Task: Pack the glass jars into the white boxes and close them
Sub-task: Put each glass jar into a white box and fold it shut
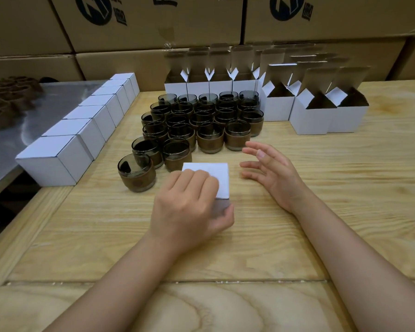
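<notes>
A closed white box stands on the wooden table in front of me. My left hand lies over its near left corner, fingers on the top and thumb against the front face. My right hand hovers just right of the box, fingers spread, holding nothing. Several smoked glass jars with brown sleeves stand packed together behind the box. The nearest jar is to the left of my left hand. Several open white boxes with raised flaps stand behind and to the right of the jars.
A row of several closed white boxes runs along the table's left side. Beyond it is a metal surface with brown sleeves piled on it. Large brown cartons are stacked behind the table.
</notes>
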The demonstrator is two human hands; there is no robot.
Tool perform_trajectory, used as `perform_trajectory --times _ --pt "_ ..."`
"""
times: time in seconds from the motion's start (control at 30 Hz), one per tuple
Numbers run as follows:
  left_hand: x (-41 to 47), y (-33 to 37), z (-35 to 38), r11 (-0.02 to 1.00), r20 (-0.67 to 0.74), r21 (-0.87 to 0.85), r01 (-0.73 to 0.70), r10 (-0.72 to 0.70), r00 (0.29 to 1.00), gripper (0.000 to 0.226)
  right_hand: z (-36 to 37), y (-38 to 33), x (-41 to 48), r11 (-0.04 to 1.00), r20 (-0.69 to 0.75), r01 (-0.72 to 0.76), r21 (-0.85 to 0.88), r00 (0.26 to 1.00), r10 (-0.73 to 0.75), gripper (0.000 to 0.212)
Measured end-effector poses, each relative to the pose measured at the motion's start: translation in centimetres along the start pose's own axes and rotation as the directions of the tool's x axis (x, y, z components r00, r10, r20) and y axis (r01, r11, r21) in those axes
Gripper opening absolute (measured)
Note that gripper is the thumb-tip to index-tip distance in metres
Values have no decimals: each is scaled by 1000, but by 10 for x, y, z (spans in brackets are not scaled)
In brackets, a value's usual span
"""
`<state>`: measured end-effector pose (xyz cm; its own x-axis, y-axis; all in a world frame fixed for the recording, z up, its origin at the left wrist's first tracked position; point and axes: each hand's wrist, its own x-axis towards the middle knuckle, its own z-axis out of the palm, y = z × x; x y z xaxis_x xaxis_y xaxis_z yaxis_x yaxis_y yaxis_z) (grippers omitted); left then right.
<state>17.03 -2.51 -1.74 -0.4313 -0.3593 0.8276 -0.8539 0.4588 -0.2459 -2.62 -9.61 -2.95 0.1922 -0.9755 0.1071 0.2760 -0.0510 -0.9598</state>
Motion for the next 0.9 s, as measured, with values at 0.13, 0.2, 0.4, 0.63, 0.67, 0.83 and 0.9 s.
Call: perform_trajectory --times 0.13,0.2,0.4,0.63,0.67,0.83,0.9 --pt "-33 -32 -29 996 1 84 -21 21 1000 35 -3 1 1 999 9 -14 -29 1000 14 38" --pt "-51 -53 -42 989 8 145 -8 7 1000 33 -4 2 1 999 15 -15 -32 1000 15 36" --pt "-107 -127 -72 948 28 257 186 -199 980 26 -6 3 4 1000 9 -21 -4 1000 21 39" --pt "-142 -189 -78 789 255 415 454 -579 774 50 -7 4 5 1000 32 -5 -23 999 6 34" --pt "-142 -195 -78 761 280 444 474 -620 733 53 -7 4 5 1000 31 -5 -24 1000 6 35" --pt "-137 -214 -81 715 294 446 538 -685 666 41 -6 2 5 1000 29 -10 -25 1000 11 38" --pt "-141 -219 -79 702 294 459 545 -698 652 44 -6 2 5 1000 31 -12 -22 999 12 39"
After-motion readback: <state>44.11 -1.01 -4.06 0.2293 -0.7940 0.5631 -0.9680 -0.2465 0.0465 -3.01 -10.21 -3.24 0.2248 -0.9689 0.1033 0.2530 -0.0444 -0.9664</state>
